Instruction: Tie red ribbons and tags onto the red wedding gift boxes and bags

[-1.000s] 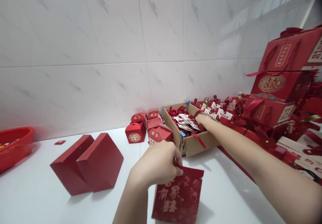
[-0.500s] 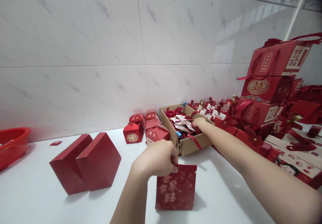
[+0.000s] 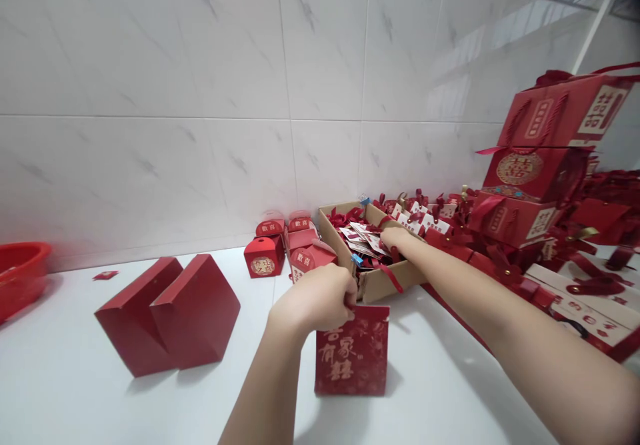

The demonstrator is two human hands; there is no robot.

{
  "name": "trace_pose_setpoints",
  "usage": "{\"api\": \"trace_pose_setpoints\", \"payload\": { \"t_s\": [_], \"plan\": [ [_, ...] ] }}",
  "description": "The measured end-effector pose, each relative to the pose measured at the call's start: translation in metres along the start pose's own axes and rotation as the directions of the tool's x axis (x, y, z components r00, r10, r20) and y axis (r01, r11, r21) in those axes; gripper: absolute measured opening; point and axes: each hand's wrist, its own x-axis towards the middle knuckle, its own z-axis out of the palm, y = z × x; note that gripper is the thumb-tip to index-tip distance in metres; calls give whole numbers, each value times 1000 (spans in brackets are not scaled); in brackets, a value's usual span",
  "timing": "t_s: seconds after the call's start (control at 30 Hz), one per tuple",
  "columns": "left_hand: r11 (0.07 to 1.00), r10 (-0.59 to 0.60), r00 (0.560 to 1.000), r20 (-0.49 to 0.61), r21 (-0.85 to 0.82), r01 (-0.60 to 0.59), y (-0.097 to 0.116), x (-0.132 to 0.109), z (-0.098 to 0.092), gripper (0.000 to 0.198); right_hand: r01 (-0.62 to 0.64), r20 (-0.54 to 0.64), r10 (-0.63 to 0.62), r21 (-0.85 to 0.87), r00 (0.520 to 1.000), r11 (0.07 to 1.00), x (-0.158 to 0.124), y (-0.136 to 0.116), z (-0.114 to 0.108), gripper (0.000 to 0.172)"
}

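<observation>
My left hand (image 3: 317, 298) is closed on the top edge of a red gift box (image 3: 353, 358) with gold characters, which stands upright on the white table. My right hand (image 3: 397, 239) reaches into an open cardboard box (image 3: 393, 283) filled with white-and-red cards (image 3: 363, 241) and red ribbons. Its fingers are hidden among the contents, so what they touch does not show. Two plain red boxes (image 3: 197, 318) stand leaning together left of my left forearm.
Small red boxes (image 3: 264, 258) stand by the tiled wall. A red plastic basin (image 3: 23, 278) is at the far left, near a small red packet (image 3: 105, 275). On the right are stacked red gift boxes (image 3: 520, 171) and many ribboned boxes (image 3: 583, 298).
The view has shifted slightly. My left hand still holds the red gift box, and my right hand is still in the cardboard box, a little deeper among the cards.
</observation>
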Motion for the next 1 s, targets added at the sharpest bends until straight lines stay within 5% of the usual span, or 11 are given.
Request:
{"api": "trace_pose_setpoints", "payload": {
  "t_s": [0.3, 0.5, 0.53, 0.6, 0.67, 0.7, 1.0],
  "plan": [
    [999, 35, 999, 6, 3, -35, -6, 9, 5, 5, -128, -182, 188, 299, 965, 946, -48, 38, -41, 27],
    [999, 42, 999, -30, 9, -42, -5, 8, 6, 4, 209, -441, 92, 587, 893, 782, -115, 26, -51, 27],
    [999, 46, 998, -41, 12, -45, -5, 9, 6, 4, 299, -474, 56, 637, 879, 711, -125, 19, -48, 29],
    [998, 62, 996, -68, 18, -60, -5, 11, 9, 5, 490, -519, -26, 788, 855, 373, -139, 7, -43, 34],
    [996, 87, 991, -103, 23, -85, -5, 17, 12, 7, 536, -530, -81, 836, 844, 120, -146, -2, -38, 38],
    [995, 101, 987, -124, 25, -99, -5, 20, 15, 8, 529, -520, -108, 846, 847, 69, -147, -5, -37, 39],
    [993, 93, 967, -237, -42, -106, -19, 46, 19, 10, 400, -351, -378, 915, 857, 57, -134, -8, -34, 27]
  ]
}}
